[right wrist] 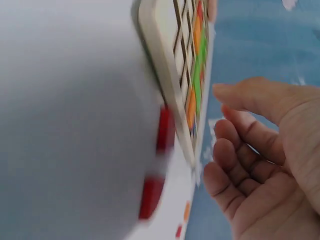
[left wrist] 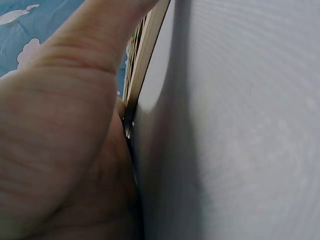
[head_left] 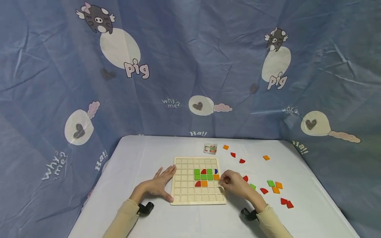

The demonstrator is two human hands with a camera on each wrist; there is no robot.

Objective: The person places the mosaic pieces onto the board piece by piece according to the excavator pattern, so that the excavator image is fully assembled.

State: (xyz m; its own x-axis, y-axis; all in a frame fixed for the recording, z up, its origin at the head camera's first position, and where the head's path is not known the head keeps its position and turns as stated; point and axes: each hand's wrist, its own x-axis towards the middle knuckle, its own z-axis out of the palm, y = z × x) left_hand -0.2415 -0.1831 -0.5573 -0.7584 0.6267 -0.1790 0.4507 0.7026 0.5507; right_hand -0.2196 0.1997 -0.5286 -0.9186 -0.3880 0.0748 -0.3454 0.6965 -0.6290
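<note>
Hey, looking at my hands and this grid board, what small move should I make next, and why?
I'd probably move the right hand to the loose red piece beside it: no piece shows in its grip, and the left hand rests against the left edge of the board, which is only partly filled.

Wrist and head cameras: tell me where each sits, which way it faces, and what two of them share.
Head: on the person's head, facing forward and down at the gridded board; the left hand, right hand and both sleeves show.
Left wrist: on that wrist, looking past the left hand, large in view, along the board's edge.
Right wrist: on that wrist, looking at the board and blurred red pieces; the right hand shows at right.
Head and right wrist share the board's coloured pieces and the blue cloth.
</note>
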